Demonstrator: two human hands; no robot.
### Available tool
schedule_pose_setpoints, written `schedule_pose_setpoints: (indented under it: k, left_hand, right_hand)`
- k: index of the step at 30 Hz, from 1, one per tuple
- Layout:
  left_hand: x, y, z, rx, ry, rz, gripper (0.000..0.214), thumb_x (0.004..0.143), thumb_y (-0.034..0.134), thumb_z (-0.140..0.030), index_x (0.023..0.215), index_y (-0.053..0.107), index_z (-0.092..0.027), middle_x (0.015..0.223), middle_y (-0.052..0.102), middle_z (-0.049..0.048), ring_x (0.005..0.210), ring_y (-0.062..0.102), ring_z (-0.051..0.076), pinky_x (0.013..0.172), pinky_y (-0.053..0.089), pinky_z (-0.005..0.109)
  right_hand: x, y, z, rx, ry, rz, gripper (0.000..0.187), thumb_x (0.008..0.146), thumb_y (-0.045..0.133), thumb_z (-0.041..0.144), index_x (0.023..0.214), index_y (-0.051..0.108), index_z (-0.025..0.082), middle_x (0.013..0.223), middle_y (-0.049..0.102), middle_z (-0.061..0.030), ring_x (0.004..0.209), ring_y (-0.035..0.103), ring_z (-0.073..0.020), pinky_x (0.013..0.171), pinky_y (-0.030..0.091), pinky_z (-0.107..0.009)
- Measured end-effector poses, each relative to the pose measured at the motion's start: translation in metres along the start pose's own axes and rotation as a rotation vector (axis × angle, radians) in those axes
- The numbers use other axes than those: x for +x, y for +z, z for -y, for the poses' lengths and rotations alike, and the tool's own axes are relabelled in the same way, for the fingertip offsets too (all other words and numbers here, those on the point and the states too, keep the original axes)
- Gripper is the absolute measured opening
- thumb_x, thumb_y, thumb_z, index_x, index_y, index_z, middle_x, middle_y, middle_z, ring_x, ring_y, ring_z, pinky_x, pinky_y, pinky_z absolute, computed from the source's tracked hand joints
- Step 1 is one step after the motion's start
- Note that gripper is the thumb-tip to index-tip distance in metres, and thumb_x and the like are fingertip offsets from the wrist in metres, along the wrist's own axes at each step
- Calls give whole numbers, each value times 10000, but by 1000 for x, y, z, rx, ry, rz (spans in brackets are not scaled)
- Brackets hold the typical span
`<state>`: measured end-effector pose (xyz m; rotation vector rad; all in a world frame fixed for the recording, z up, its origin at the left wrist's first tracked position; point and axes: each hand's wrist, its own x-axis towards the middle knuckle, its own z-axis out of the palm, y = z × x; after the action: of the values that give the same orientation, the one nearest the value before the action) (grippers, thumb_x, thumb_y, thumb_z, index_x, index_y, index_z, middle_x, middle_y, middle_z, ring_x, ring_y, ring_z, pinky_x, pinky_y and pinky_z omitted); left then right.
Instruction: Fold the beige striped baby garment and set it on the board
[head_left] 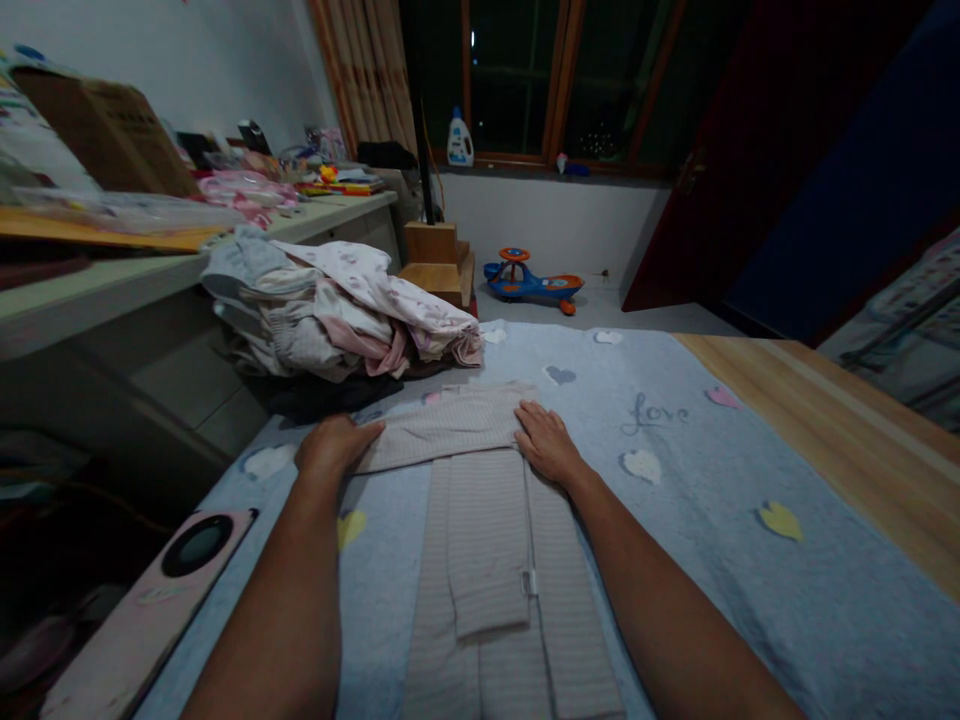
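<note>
A pale striped baby garment (450, 425) lies flat on a blue heart-patterned bedsheet (675, 500), with its long legs folded down toward me (487, 540). My left hand (334, 447) rests on the garment's left edge, its fingers together and holding nothing I can see. My right hand (547, 442) lies flat on the garment's right side, with the fingers spread a little. A heap of folded and crumpled pink and white clothes (337, 310) sits just beyond both hands.
A long shelf (187, 240) with a cardboard box and clutter runs along the left wall. Beyond the bed, a blue ride-on toy car (532, 280) stands on the floor beside wooden steps (435, 265). A wooden bed frame (825, 420) borders the right side.
</note>
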<state>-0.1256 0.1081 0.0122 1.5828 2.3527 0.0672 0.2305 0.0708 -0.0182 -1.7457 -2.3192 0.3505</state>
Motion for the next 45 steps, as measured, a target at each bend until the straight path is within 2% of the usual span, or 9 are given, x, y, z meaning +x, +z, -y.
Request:
schedule_pose_setpoints:
  k: [9, 17, 21, 24, 27, 31, 35, 39, 45]
  left_hand:
    - [0, 6, -2, -174, 81, -176, 254, 791, 558, -336, 968, 667, -191, 957, 748, 103, 881, 691, 258, 663, 459, 288]
    - [-8, 7, -3, -2, -14, -161, 411, 867, 549, -437, 1164, 640, -168, 1135, 695, 192, 1034, 664, 338, 785, 495, 374]
    - [-25, 6, -16, 134, -26, -391, 427, 869, 560, -429, 1173, 651, -143, 1213, 612, 226, 1102, 598, 390, 827, 499, 448]
    - [-36, 10, -38, 166, 159, -546, 321, 904, 497, -284, 1153, 655, -155, 1213, 605, 198, 1163, 545, 375, 903, 471, 467]
    - [-44, 25, -66, 72, 490, -399, 324, 933, 396, -177, 1134, 650, -167, 1153, 651, 145, 1101, 589, 276, 956, 457, 390]
    - [-50, 52, -87, -10, 739, -205, 378, 975, 371, -239, 1273, 591, -162, 1318, 624, 120, 1240, 549, 219, 1069, 401, 340]
    - [-51, 65, -84, 83, 689, -140, 568, 999, 355, -459, 1501, 402, -197, 1595, 363, 126, 1472, 310, 298, 1177, 252, 482]
    - [-52, 64, -80, 119, 566, -75, 787, 912, 372, -705, 1557, 321, -258, 1655, 205, 135, 1503, 160, 433, 1163, 187, 604]
    - [-56, 62, -86, 82, 682, -170, 659, 954, 419, -561, 1519, 397, -222, 1635, 269, 131, 1513, 186, 367, 1185, 192, 570]
  right_hand:
    - [6, 3, 10, 77, -182, -169, 492, 959, 382, 180, 1438, 496, 176, 1568, 403, -113, 1495, 264, -202, 1228, 148, -487]
    - [0, -1, 22, -2, -238, 85, 623, 1028, 312, 517, 1549, 339, 176, 1625, 280, -93, 1514, 207, -264, 1226, 162, -491]
    - [1, -2, 22, -10, -230, 100, 660, 1022, 305, 553, 1561, 311, 172, 1634, 250, -90, 1517, 190, -283, 1226, 153, -500]
    - [1, 0, 22, -11, -227, 93, 653, 1018, 310, 565, 1562, 312, 203, 1634, 253, -79, 1516, 193, -280, 1222, 161, -505]
    - [1, 1, 22, -16, -228, 89, 657, 1018, 303, 566, 1563, 309, 198, 1632, 257, -84, 1515, 197, -280, 1220, 163, -508]
    - [1, 1, 21, -12, -234, 85, 653, 1018, 309, 558, 1561, 315, 195, 1629, 264, -88, 1515, 200, -277, 1219, 165, -510]
    - [2, 1, 20, -2, -226, 96, 661, 1012, 329, 569, 1560, 317, 201, 1629, 266, -92, 1516, 196, -272, 1218, 164, -502]
    - [2, -1, 22, 2, -222, 106, 666, 1010, 341, 566, 1558, 319, 188, 1632, 257, -95, 1516, 195, -274, 1220, 157, -497]
    - [1, -1, 22, -3, -226, 95, 655, 1008, 363, 547, 1557, 322, 192, 1631, 259, -97, 1515, 202, -272, 1215, 171, -507]
